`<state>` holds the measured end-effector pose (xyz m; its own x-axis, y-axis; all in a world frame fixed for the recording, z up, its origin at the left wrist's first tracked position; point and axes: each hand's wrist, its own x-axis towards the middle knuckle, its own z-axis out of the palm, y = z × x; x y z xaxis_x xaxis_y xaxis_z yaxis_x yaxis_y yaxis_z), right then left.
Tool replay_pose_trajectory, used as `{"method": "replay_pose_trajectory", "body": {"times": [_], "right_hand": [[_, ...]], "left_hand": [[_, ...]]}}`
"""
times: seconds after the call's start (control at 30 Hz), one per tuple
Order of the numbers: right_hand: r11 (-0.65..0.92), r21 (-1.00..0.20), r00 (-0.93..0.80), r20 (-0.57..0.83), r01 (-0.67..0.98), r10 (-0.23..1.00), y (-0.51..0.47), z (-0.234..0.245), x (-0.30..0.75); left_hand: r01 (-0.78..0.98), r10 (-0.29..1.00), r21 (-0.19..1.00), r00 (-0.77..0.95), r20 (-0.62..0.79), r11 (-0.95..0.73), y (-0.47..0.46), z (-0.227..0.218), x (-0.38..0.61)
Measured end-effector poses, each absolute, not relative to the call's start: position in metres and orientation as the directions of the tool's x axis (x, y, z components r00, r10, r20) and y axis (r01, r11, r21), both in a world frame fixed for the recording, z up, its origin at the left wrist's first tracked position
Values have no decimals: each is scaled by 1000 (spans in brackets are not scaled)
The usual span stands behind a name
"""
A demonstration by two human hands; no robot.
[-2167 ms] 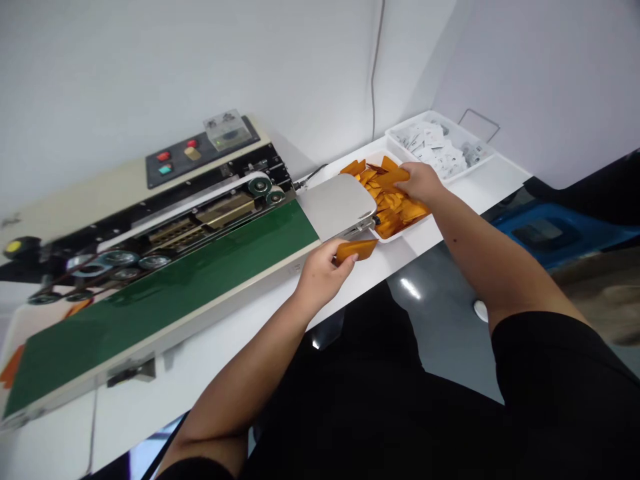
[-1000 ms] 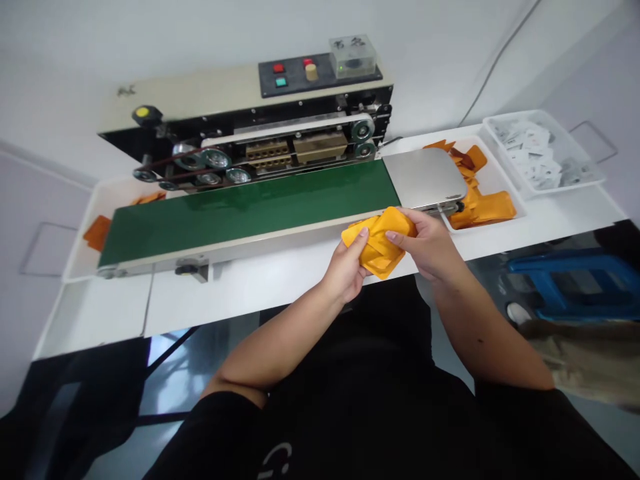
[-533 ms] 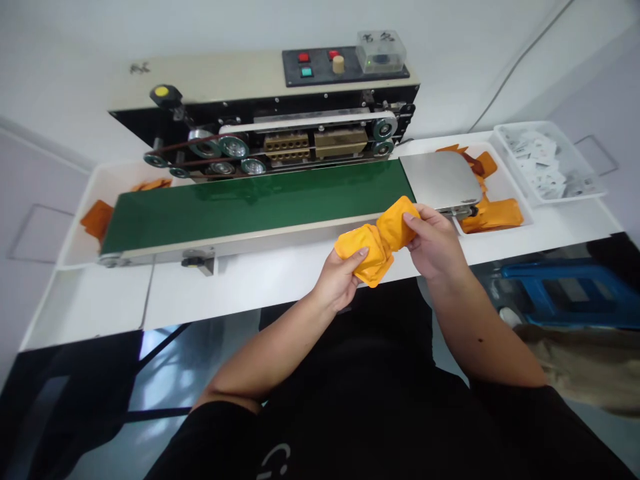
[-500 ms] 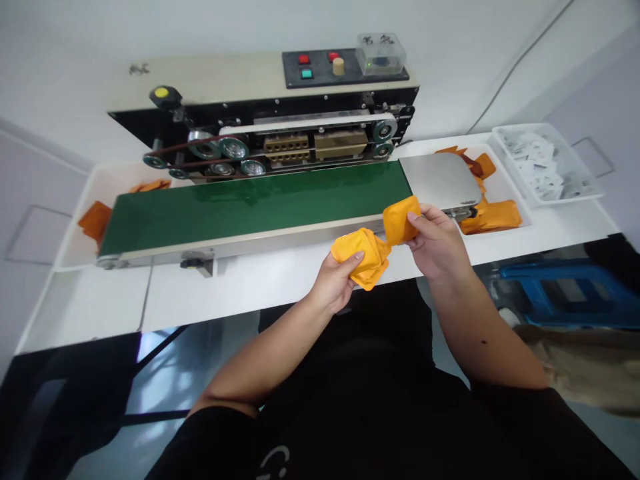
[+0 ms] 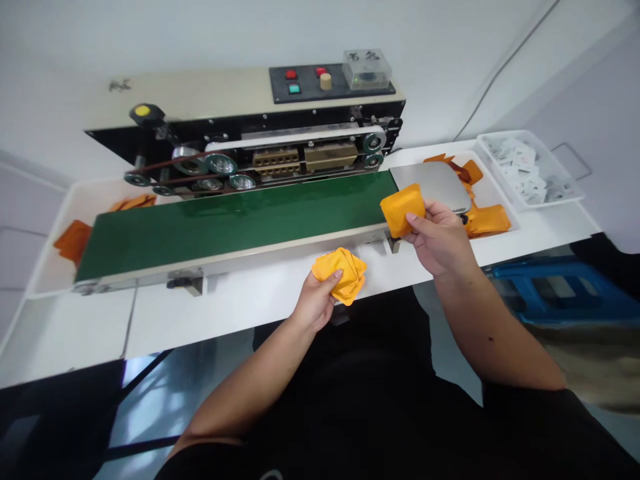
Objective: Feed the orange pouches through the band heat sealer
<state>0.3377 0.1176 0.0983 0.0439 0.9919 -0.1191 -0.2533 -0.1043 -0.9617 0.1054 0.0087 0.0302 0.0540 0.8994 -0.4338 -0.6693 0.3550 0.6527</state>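
The left grip [image 5: 316,301] is mostly closed, with its thumb and fingers holding a small stack of orange packets [image 5: 343,273] just above the counter [image 5: 240,327]. The right grip [image 5: 440,239] is partly closed on a single orange packet [image 5: 403,210], which is sticking out ahead of its fingers. A steel plate [image 5: 430,183] is lying just past the right grip, at the end of a green conveyor belt [image 5: 230,223] that is stretching away to the left of it. Beyond the right grip, a white tray [image 5: 495,195] is holding more orange packets, partly tucked under the plate, and a second tray [image 5: 540,203] farther right is holding white sachets. A band sealer [image 5: 250,113] is standing behind the belt.
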Motion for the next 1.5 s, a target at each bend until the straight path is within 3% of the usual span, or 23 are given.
{"method": "replay_pose_trajectory", "body": {"times": [0.47,0.97,1.23,1.5], "right_hand": [[-246,-931,101,-281,-269,954,231,112,358],[-328,-912,28,-345,-246,938,253,118,329],[-224,-964,50,-234,-144,971,176,116,336],[-117,-971,-254,-169,208,952,71,77,319]], "left_hand": [[-643,867,664,1,-498,382,16,20,99],[-643,884,669,27,-467,373,18,18,94],[-652,879,655,38,-475,382,14,18,93],[-654,885,642,91,-457,399,18,30,108]]}}
